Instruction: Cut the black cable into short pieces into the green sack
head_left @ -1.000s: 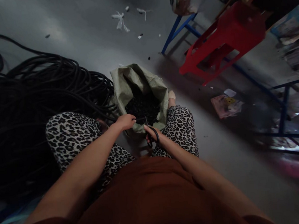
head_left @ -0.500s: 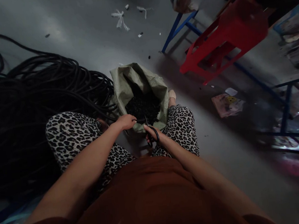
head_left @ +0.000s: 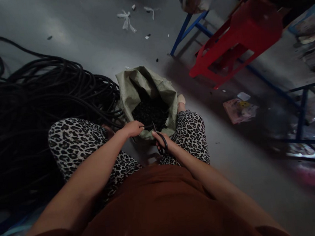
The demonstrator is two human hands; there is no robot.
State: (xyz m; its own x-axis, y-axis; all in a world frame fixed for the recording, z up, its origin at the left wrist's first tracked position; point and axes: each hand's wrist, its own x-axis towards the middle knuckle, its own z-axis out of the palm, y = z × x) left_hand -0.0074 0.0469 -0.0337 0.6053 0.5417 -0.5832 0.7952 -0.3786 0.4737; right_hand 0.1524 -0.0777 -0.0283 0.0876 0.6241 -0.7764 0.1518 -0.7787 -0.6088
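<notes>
Grey floor (head_left: 89,46), open sack (head_left: 132,89) of black bits (head_left: 150,113), right hand (head_left: 164,144) fingers through scissors (head_left: 161,141), left hand (head_left: 132,128) pinching cable.

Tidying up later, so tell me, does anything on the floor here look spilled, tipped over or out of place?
Yes. A red stool lies on its side against the blue rack. White scraps litter the floor beyond the sack, and a pink packet lies loose to its right.

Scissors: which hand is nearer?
Right. The right hand grips the scissors by the handles, at the green sack's near rim. The left hand sits just beside the blades, pinching something dark, apparently not touching the scissors.
</notes>
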